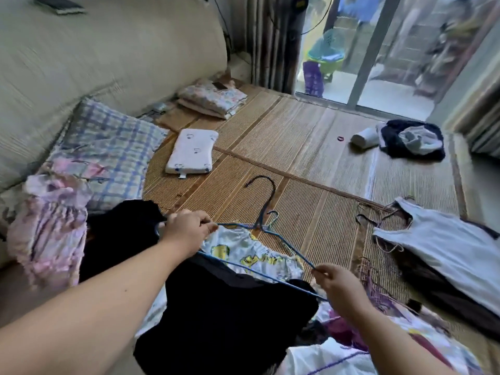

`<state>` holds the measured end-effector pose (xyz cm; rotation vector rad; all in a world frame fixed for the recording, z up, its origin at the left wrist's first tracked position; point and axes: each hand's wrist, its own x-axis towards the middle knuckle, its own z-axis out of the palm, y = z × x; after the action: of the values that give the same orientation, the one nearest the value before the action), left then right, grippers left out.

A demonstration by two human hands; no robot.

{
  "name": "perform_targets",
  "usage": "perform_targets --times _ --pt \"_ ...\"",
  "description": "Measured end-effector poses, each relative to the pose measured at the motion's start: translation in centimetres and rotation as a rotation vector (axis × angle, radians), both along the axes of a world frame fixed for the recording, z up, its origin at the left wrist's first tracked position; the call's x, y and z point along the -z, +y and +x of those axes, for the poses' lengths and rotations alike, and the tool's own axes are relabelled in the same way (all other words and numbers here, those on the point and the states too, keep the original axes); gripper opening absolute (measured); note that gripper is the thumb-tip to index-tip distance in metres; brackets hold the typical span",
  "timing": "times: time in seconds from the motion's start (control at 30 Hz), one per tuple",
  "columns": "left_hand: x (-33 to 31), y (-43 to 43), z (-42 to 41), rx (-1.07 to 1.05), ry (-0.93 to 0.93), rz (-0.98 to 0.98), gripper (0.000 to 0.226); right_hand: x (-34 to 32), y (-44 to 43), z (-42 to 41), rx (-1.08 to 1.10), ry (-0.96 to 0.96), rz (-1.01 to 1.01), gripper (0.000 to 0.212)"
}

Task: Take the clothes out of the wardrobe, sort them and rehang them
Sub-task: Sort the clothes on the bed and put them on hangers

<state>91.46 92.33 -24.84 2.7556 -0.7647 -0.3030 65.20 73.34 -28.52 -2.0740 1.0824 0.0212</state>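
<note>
Between both hands (186, 228) — blue hanger (259, 226), pinched

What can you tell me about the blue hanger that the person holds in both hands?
The blue hanger is thin and looks like wire, with a triangular frame and a darker hook at the top. It is held almost flat, low above a black garment and a pale printed cloth, with its hook pointing away over the woven mat. The left hand pinches it near its left end, and the right hand pinches its right corner. A second, paler hook shows beside its neck.
</note>
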Motion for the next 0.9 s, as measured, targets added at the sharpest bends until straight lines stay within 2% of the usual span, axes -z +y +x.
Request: perform_targets --times 0.17,0.3,0.47,0.53,0.67,0.77,0.9 --pt "9.5 -5.2 6.0 0.087 0.119 0.041 0.021 8.8 -2.3 5.0 0.136 0.058 0.013 0.018" --pt "16.6 -9.1 9.6 0.103 0.147 0.067 0.023 15.4 -4.5 8.4 0.203 0.117 0.014 0.018" --pt "21.6 -13.8 12.2 0.120 0.135 0.039 0.021 19.7 -7.8 10.9 0.241 0.140 0.029 0.019" --pt "22.6 -15.4 12.5 0.125 0.115 -0.002 0.030 20.5 -8.8 11.8 0.281 0.136 0.036 0.026" --pt "23.8 -16.7 9.5 0.240 0.197 0.037 0.066 21.5 -8.8 11.9 0.347 0.175 -0.023 0.059" --pt "24.1 -16.5 4.8 0.386 0.278 0.071 0.070 21.4 -7.1 9.7 0.338 0.198 0.018 0.062" --pt "23.2 -16.4 -2.3 0.501 0.372 0.068 0.068 19.5 -5.8 5.1 0.256 0.171 0.023 0.056"
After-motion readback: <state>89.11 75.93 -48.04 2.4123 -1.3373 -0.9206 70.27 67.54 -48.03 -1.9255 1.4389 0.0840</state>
